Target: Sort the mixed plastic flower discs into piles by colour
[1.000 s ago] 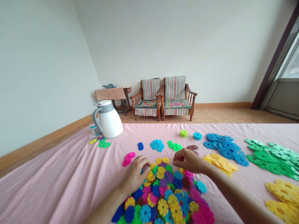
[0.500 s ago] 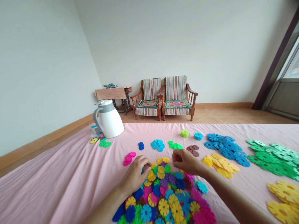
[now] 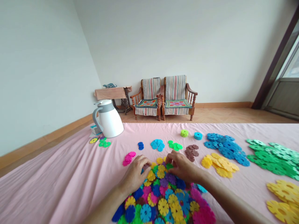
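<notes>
I see a big messy pile of colored discs point(image 3: 163, 190) right in front, on a pink cloth point(image 3: 70, 183). My left hand point(image 3: 136, 172) is bent over the pile's far left edge, and I can't tell if its finger and thumb are pinching anything. My right hand point(image 3: 182, 166) reaches over the far right part, its fingertips by a green disc point(image 3: 169, 166); I can't tell if it pinches that one. Little pink discs point(image 3: 128, 159) lie just past my left hand. Brown discs point(image 3: 192, 152) sit near my right hand, and a bunch of yellow discs point(image 3: 220, 165) lies farther right. A white jug point(image 3: 111, 123) stands at the back left.
</notes>
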Demonstrator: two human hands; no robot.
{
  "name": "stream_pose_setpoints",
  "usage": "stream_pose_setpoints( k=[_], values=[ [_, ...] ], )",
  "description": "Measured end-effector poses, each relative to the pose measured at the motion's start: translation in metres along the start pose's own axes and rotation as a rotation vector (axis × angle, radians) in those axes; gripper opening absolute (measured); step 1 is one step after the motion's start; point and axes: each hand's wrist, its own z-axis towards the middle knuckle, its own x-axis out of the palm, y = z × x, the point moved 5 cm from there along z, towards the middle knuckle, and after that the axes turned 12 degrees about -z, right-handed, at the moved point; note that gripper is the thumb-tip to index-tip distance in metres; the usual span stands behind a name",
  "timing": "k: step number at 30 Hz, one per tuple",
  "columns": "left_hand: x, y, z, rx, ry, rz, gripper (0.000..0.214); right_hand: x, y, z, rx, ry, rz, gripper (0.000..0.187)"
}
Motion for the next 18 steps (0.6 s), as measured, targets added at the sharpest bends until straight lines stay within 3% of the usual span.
stream_pose_setpoints(
  k=[6, 9, 13, 18],
  values=[
    [0.0, 0.0, -0.001, -0.009, 0.001, -0.003, 0.013, -0.007, -0.011, 0.001, 0.046, -0.026, 0.049, 0.01],
    [0.0, 0.001, -0.001, -0.011, 0.003, -0.004, 0.013, -0.014, -0.028, 0.004, 0.144, -0.121, 0.06, 0.004],
    [0.0, 0.001, -0.001, -0.006, -0.001, 0.003, 0.014, -0.027, -0.056, 0.007, 0.309, -0.321, 0.063, 0.015],
    [0.001, 0.003, -0.001, 0.01, -0.005, 0.008, 0.013, -0.037, -0.06, 0.005, 0.306, -0.352, 0.091, 0.02]
  ],
)
